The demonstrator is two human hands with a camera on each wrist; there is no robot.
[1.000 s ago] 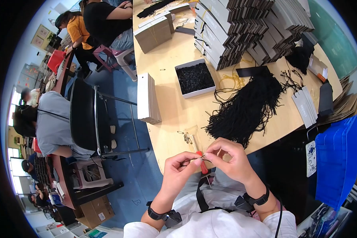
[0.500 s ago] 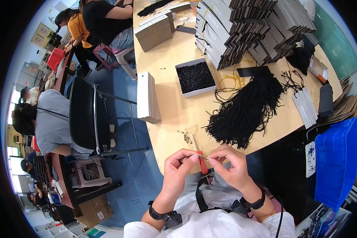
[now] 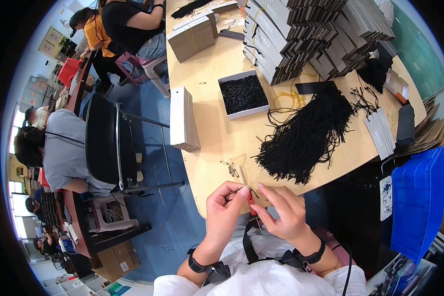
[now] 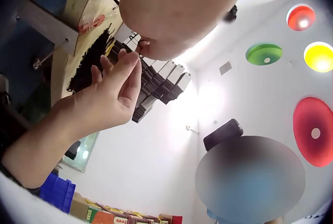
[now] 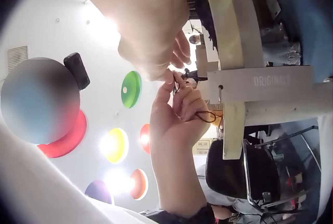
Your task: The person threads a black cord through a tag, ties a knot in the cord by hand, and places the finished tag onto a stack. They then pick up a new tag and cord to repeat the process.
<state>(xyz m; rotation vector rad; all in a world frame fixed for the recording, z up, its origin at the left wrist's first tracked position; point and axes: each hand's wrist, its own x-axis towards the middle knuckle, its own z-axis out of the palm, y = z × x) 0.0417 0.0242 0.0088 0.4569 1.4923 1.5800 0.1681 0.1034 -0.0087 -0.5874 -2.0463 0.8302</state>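
In the head view my left hand (image 3: 225, 207) pinches a thin black cord (image 3: 254, 193) between thumb and forefinger, over the near table edge. A loop of the cord (image 5: 206, 116) hangs out of the curled left fingers in the right wrist view. My right hand (image 3: 285, 213) is just to the right, its thumb and forefinger spread apart near the cord's free end. Under the hands, a red handle (image 3: 252, 204) lies at the table edge. A grey card marked ORIGINALS (image 5: 270, 82) hangs at that edge on a metal hook.
A large bundle of black cords (image 3: 306, 140) lies ahead on the table (image 3: 209, 118). Beyond it are a white box (image 3: 249, 114) of small black pieces and tall stacks of grey cards (image 3: 266, 47). A blue crate (image 3: 418, 202) stands on the right.
The right thumb and forefinger have come off the cord and spread apart, the right hand shifting slightly right. My left hand keeps its pinch on the cord in nearly the same place.
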